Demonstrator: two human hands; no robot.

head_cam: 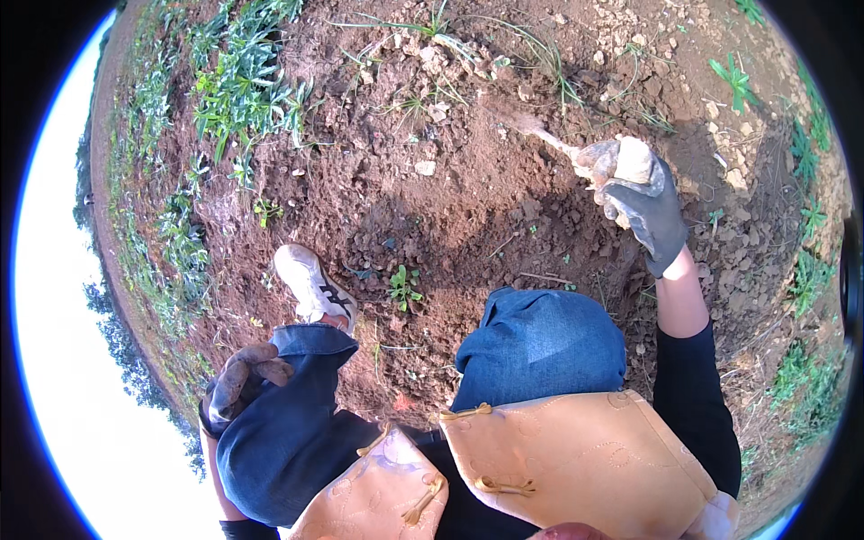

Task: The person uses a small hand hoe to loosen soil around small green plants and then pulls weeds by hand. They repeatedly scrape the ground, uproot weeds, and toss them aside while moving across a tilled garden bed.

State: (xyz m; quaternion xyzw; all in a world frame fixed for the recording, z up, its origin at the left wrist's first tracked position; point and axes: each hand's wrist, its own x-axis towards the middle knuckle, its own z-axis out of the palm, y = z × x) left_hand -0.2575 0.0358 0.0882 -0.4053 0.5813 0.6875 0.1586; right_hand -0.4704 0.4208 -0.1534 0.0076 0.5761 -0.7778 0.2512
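Note:
My right hand (638, 202), in a grey glove with soiled fingers, is closed around the pale end of a hand tool (557, 143). The tool's thin neck points up and left to the soil, where its far end is blurred and its shape cannot be told. My left hand (246, 381), in a dark glove with muddy fingertips, rests loosely bent on my left knee, with nothing seen in it. Between my legs and the tool lies loose reddish-brown soil (432, 223).
A small leafy seedling (403, 289) grows right of my white shoe (314, 283). Leafy weeds (250, 94) stand upper left, with grass tufts (432, 28) at the top. Pale clods and more weeds (736, 82) lie to the right. My jeans-covered knee (547, 337) is near the soil.

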